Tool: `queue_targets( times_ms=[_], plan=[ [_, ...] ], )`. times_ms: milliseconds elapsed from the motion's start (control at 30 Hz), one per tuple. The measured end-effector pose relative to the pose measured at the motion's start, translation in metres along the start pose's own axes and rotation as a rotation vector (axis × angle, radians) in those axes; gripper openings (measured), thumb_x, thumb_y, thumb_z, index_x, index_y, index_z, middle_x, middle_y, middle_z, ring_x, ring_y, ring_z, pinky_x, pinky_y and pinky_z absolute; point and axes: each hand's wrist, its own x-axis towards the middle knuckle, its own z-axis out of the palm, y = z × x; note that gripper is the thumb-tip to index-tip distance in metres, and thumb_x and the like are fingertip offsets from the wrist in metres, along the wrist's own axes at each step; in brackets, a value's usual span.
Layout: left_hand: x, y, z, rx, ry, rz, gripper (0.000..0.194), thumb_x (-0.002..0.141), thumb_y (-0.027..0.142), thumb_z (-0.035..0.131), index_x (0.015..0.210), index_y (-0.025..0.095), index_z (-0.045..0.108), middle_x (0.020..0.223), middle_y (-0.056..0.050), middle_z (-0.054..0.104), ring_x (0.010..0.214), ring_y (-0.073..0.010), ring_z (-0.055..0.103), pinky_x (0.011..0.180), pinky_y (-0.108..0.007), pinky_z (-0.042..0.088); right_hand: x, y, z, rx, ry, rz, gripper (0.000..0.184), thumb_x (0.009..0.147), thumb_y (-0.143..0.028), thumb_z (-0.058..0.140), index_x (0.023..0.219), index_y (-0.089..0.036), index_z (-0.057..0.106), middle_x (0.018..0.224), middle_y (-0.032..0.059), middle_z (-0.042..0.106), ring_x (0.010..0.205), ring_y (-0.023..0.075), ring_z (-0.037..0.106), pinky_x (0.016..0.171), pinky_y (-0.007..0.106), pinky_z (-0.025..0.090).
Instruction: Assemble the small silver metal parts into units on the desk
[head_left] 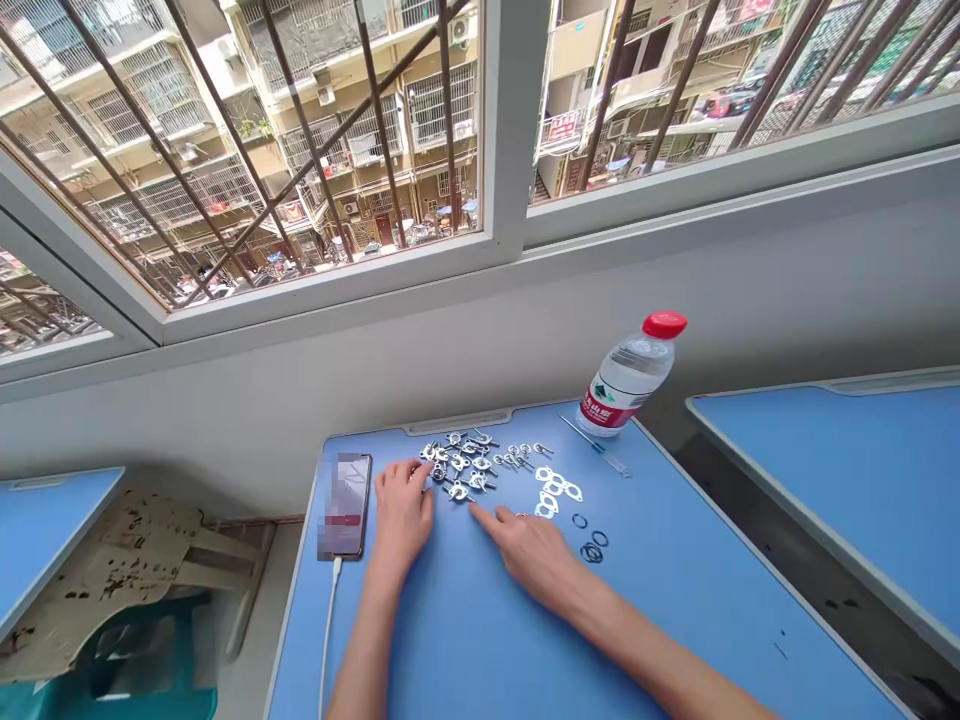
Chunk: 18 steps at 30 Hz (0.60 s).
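A loose cluster of small silver metal fittings [461, 465] lies on the blue desktop [480, 640]. My left hand [401, 515] rests on the desk, its fingertips at the cluster's left edge, and shows nothing held. My right hand [525, 550] lies flat with the index finger stretched toward a fitting [457, 491], almost touching it, and holds nothing visible. White flat gaskets [553, 492] lie to the right of the fittings. Several black rubber O-rings [591, 545] sit just beyond my right hand.
A smartphone [345, 505] with a white charging cable [327, 640] lies left of my left hand. A water bottle [628, 375] with a red cap lies at the far edge, beside a thin metal tool [596, 447]. Other blue desks [825, 480] stand on both sides, below a barred window [322, 130].
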Motion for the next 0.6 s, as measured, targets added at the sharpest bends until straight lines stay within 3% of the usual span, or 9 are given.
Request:
queue_targets(
  times_ms=[100, 367, 600],
  plan=[
    [0.004, 0.004, 0.007, 0.059, -0.068, 0.095, 0.045, 0.086, 0.003, 0.048, 0.121, 0.028, 0.058, 0.12, -0.006, 0.06, 0.111, -0.0266, 0.051, 0.09, -0.044, 0.039, 0.0, -0.001, -0.003, -0.001, -0.012, -0.022, 0.053, 0.084, 0.004, 0.04, 0.127, -0.024, 0.054, 0.094, 0.0062, 0.069, 0.073, 0.0207, 0.069, 0.051, 0.028, 0.025],
    [0.003, 0.006, 0.021, 0.205, -0.079, 0.075, 0.023, 0.09, 0.006, 0.047, 0.101, 0.02, 0.06, 0.098, -0.007, 0.06, 0.095, -0.0261, 0.053, 0.082, -0.04, 0.041, -0.001, -0.006, 0.003, 0.007, 0.061, -0.058, 0.047, 0.085, 0.002, 0.042, 0.124, -0.022, 0.055, 0.094, 0.0069, 0.068, 0.076, 0.0208, 0.068, 0.054, 0.027, 0.029],
    [-0.002, 0.002, 0.007, 0.095, -0.02, 0.052, 0.016, 0.09, 0.006, 0.049, 0.099, 0.018, 0.056, 0.1, -0.006, 0.06, 0.096, -0.0251, 0.054, 0.082, -0.038, 0.041, 0.004, -0.002, 0.005, 0.017, 0.046, -0.033, 0.046, 0.084, 0.002, 0.041, 0.122, -0.021, 0.056, 0.097, 0.0084, 0.068, 0.078, 0.0218, 0.068, 0.056, 0.026, 0.032]
  ],
)
